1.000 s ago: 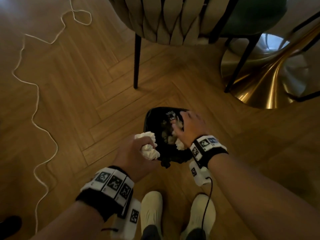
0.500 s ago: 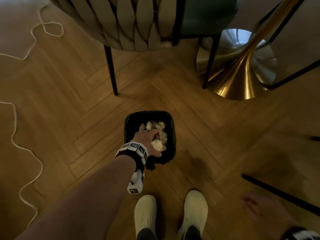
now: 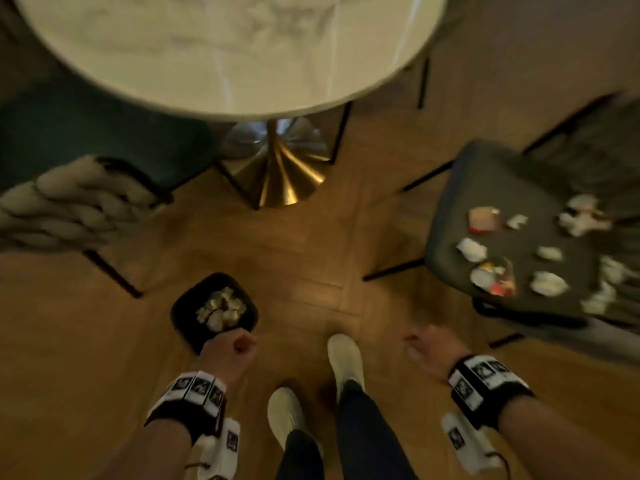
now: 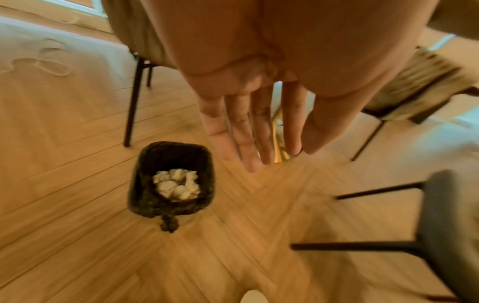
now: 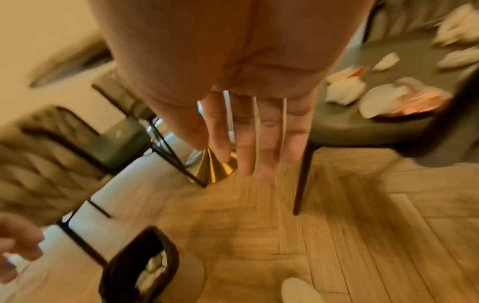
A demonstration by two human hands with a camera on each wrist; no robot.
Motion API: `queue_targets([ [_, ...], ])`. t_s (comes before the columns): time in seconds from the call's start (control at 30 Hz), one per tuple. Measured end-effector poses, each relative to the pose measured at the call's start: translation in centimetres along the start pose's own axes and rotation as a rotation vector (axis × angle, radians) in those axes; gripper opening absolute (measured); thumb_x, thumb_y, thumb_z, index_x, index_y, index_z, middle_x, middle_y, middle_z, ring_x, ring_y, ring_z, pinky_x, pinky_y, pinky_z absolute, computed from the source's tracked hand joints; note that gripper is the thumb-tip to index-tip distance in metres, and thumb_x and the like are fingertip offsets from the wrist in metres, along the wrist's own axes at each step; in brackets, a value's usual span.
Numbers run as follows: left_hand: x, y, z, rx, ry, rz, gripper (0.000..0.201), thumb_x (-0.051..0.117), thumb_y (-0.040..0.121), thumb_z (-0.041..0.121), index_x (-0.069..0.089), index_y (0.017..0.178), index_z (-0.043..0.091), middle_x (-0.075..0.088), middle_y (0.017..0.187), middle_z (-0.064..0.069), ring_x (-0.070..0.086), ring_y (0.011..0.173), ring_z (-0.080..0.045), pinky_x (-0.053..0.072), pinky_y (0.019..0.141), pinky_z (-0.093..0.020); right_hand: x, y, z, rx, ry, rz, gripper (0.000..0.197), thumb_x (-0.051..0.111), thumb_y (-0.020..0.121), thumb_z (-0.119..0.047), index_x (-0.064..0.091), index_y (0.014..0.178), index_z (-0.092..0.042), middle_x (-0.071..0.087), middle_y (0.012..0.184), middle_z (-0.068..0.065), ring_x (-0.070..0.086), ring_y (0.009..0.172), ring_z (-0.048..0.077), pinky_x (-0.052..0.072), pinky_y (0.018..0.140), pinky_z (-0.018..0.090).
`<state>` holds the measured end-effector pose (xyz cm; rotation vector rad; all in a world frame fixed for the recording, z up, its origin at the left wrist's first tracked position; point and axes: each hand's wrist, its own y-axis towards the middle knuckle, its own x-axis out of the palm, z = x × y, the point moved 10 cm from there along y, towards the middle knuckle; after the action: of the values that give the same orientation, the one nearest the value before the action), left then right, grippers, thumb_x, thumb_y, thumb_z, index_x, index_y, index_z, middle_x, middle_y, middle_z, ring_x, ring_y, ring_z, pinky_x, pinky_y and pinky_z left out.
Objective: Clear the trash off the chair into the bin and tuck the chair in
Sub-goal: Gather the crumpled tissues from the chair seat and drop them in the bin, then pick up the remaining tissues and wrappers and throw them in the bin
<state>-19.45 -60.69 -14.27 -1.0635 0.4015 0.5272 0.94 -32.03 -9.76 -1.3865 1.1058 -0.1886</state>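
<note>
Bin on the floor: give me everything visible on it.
The bin is small, rectangular with rounded corners, lined with a black plastic bag whose knotted tail hangs over the near rim. It stands upright on the herringbone wood floor, holding crumpled white paper wads low inside. Nothing grips it; the left hand hangs open just beside and above it.

Round marble bench (image 3: 221,53) at top, gold pedestal base (image 3: 284,174) below it, woven-back chair (image 3: 69,202) left, herringbone wood floor (image 3: 294,258).

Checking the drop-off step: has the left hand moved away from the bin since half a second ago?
Yes. The left hand has pulled out of the bin, back toward the person, and is now empty just off its near rim.
</note>
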Motion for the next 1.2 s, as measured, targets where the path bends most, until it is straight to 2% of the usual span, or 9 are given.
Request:
queue_targets([
  [0.1, 0.6, -3.5, 8.4, 0.112, 0.061, -0.092, 0.008, 0.065, 0.087, 0.014, 0.066, 0.092, 0.021, 0.064, 0.087, 0.003, 0.059, 0.084, -0.014, 0.043, 0.076, -0.025, -3.4, -7.5, 4.5, 0.047, 0.197, 0.142, 0.023, 0.053, 0.093, -0.024, 0.062, 0.113, -0.018, 0.067, 0.11, 0.002, 0.061, 0.1, 0.018, 0.043, 0.079, 0.022],
  [0.27, 2.4, -7.8, 23.7, 0.325, 0.155, -0.155, 0.011, 0.065, 0.087, 0.015, 0.066, 0.09, 0.025, 0.067, 0.091, 0.003, 0.062, 0.087, -0.013, 0.046, 0.071, -0.025, -9.3, -17.3, 15.3, 0.119, 0.357, 0.382, 0.015, 0.057, 0.089, -0.024, 0.066, 0.101, -0.022, 0.067, 0.096, -0.001, 0.062, 0.092, 0.017, 0.047, 0.078, 0.029],
  [0.47, 8.7, -7.6, 39.1, 0.461, 0.272, -0.193, 0.01, 0.065, 0.086, 0.02, 0.065, 0.094, 0.026, 0.065, 0.09, 0.008, 0.06, 0.084, -0.006, 0.044, 0.067, -0.017, -17.4, -21.2, 28.6, 0.151, 0.353, 0.504, 0.01, 0.056, 0.09, -0.027, 0.064, 0.096, -0.027, 0.065, 0.09, -0.004, 0.06, 0.084, 0.015, 0.049, 0.074, 0.032],
  [0.6, 15.9, -2.2, 45.8, 0.397, 0.35, -0.167, 0.026, 0.071, 0.08, 0.031, 0.06, 0.104, 0.028, 0.06, 0.104, 0.005, 0.057, 0.099, -0.013, 0.046, 0.084, -0.027, -22.6, -16.2, 37.8, 0.117, 0.219, 0.459, 0.013, 0.055, 0.09, -0.029, 0.065, 0.097, -0.023, 0.064, 0.085, -0.002, 0.06, 0.08, 0.017, 0.048, 0.073, 0.032],
  [0.7, 21.3, 2.7, 48.4, 0.301, 0.461, -0.132, 0.064, 0.074, 0.07, 0.05, 0.046, 0.125, 0.03, 0.046, 0.129, -0.002, 0.046, 0.119, -0.021, 0.043, 0.097, -0.038, -23.8, -10.4, 43.1, 0.126, 0.088, 0.337, 0.015, 0.053, 0.09, -0.03, 0.064, 0.096, -0.022, 0.064, 0.081, -0.001, 0.062, 0.087, 0.023, 0.045, 0.072, 0.029],
  [0.87, 28.2, 9.7, 49.6, 0.214, 0.672, -0.126, 0.116, 0.071, 0.048, 0.075, 0.006, 0.14, 0.049, -0.003, 0.159, -0.003, 0.0, 0.145, -0.033, 0.018, 0.111, -0.062, -21.9, -0.7, 48.9, 0.186, 0.001, 0.156, 0.035, 0.059, 0.086, -0.044, 0.058, 0.112, -0.021, 0.064, 0.113, 0.008, 0.058, 0.105, 0.027, 0.046, 0.086, 0.032],
  [1.03, 32.9, 12.8, 48.9, 0.21, 0.669, -0.145, 0.108, 0.079, 0.049, 0.065, 0.017, 0.137, 0.051, 0.005, 0.155, -0.007, 0.007, 0.141, -0.036, 0.026, 0.108, -0.06, -17.7, 5.4, 53.9, 0.37, 0.167, 0.064, 0.116, 0.08, 0.058, -0.058, 0.01, 0.145, -0.026, 0.021, 0.151, 0.015, 0.034, 0.133, 0.039, 0.039, 0.105, 0.048],
  [1.13, 34.2, 13.5, 48.4, 0.257, 0.678, -0.102, 0.084, 0.08, 0.061, 0.051, 0.035, 0.132, 0.042, 0.017, 0.145, -0.01, 0.018, 0.131, -0.034, 0.038, 0.103, -0.052, -16.5, 7.3, 56.2, 0.447, 0.2, 0.112, 0.14, 0.089, 0.048, -0.049, -0.011, 0.144, -0.036, -0.021, 0.155, 0.011, 0.007, 0.141, 0.048, 0.029, 0.111, 0.058],
  [1.2, 34.9, 13.9, 47.9, 0.271, 0.653, -0.114, 0.069, 0.078, 0.068, 0.045, 0.043, 0.127, 0.038, 0.02, 0.141, -0.011, 0.021, 0.126, -0.033, 0.041, 0.102, -0.049, -16.2, 8.6, 56.9, 0.432, 0.14, 0.12, 0.147, 0.091, 0.044, -0.047, -0.02, 0.14, -0.04, -0.032, 0.152, 0.009, -0.005, 0.14, 0.049, 0.023, 0.112, 0.062],
])
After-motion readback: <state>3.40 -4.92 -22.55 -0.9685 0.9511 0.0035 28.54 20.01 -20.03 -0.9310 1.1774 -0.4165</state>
